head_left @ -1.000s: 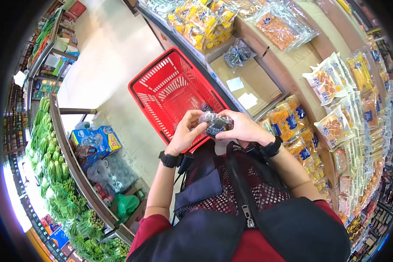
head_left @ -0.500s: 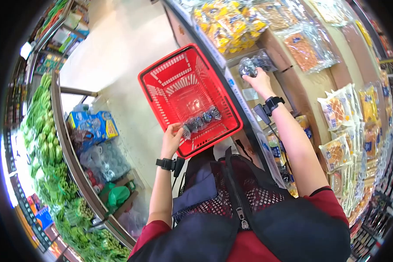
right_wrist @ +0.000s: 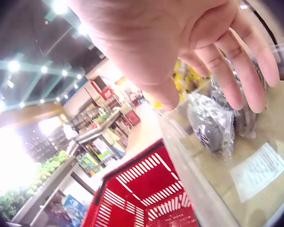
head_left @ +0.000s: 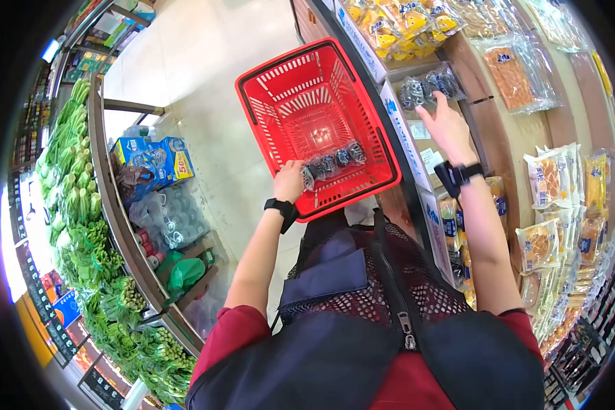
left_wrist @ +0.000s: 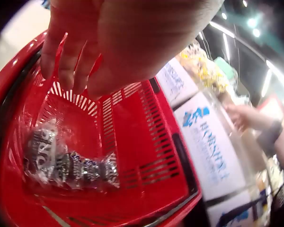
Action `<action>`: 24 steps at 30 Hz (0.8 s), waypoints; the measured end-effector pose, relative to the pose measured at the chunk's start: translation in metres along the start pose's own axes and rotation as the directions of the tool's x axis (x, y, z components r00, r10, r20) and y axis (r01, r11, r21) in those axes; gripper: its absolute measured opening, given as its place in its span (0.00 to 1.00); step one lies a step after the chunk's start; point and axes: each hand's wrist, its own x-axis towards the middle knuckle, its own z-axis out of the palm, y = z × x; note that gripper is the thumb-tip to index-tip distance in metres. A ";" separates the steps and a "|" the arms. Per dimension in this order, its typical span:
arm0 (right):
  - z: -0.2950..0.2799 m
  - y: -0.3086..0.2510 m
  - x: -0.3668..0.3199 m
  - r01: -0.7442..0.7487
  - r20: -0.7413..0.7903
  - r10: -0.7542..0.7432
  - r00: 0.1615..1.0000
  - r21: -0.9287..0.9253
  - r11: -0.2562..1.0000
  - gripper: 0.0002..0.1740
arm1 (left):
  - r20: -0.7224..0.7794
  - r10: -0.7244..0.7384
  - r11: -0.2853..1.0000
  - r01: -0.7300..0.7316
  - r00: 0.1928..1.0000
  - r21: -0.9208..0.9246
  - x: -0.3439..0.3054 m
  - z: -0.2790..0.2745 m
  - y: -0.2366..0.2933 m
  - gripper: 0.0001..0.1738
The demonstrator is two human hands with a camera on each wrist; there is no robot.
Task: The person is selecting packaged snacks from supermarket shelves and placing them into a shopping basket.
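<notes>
Several small dark packs in clear wrap (head_left: 334, 161) lie in a row on the floor of a red shopping basket (head_left: 285, 61). My left hand (head_left: 289, 180) hangs over the basket's near left side, close to the end of that row. In the left wrist view its fingers (left_wrist: 66, 56) are extended above the packs and hold nothing. On the right, my right hand (head_left: 449, 130) reaches over a shelf box (head_left: 427, 186) with its fingers spread. Just beyond the fingertips sit more dark wrapped packs (head_left: 428, 87), one of which, a rounded pack (right_wrist: 209, 124), shows below the fingers in the right wrist view.
Yellow snack bags (head_left: 406, 24) fill the display behind the box, and flat packaged breads (head_left: 543, 179) stand in rows to the right. Paper slips (head_left: 420, 130) lie in the box. Leafy greens (head_left: 78, 225) line a rack on the left, above a blue carton (head_left: 150, 160).
A second ago both hands held a dark pack over the basket. Since then my right hand has gone to the packs in the box; my left has stayed by the basket. The view has shifted.
</notes>
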 end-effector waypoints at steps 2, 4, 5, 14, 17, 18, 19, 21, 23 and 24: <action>-0.012 0.007 -0.031 0.066 -0.028 -0.063 0.998 0.129 0.989 0.26 | 0.061 0.118 0.948 -0.130 0.991 0.290 0.012 0.016 -0.005 0.16; -0.020 0.013 -0.066 0.119 -0.087 -0.105 0.991 0.183 0.976 0.21 | 0.143 0.027 0.923 -0.080 0.989 0.375 0.026 0.027 -0.004 0.16; -0.024 0.014 -0.085 0.056 -0.047 -0.046 0.998 0.237 0.970 0.20 | 0.207 -0.084 0.885 -0.023 0.975 0.464 0.033 0.033 -0.002 0.15; -0.015 0.060 -0.179 -0.152 -0.021 0.177 0.984 0.419 0.895 0.13 | 0.354 -0.151 0.827 -0.079 0.923 0.557 0.053 0.069 -0.019 0.13; -0.020 0.064 -0.185 -0.141 -0.039 0.174 0.984 0.425 0.894 0.12 | 0.369 -0.085 0.804 -0.155 0.926 0.573 0.043 0.057 -0.006 0.12; -0.022 0.064 -0.186 -0.169 0.006 0.183 0.983 0.413 0.895 0.13 | 0.287 -0.023 0.852 -0.132 0.958 0.507 0.038 0.048 0.002 0.11; -0.021 0.063 -0.187 -0.171 0.002 0.188 0.982 0.422 0.890 0.13 | 0.198 0.031 0.893 -0.116 0.980 0.435 0.031 0.034 0.010 0.11; -0.019 0.058 -0.187 -0.073 -0.017 0.100 0.995 0.563 0.824 0.13 | 0.081 -0.015 0.988 0.002 0.997 0.157 0.012 -0.008 0.053 0.10; -0.020 0.050 -0.185 -0.112 0.080 0.080 0.994 0.580 0.807 0.16 | -0.075 0.228 0.960 -0.237 0.971 -0.147 0.003 -0.026 0.063 0.11; -0.018 0.044 -0.183 -0.007 0.045 -0.027 0.999 0.628 0.778 0.21 | 0.006 0.146 0.909 -0.132 0.989 -0.394 -0.003 -0.039 0.077 0.11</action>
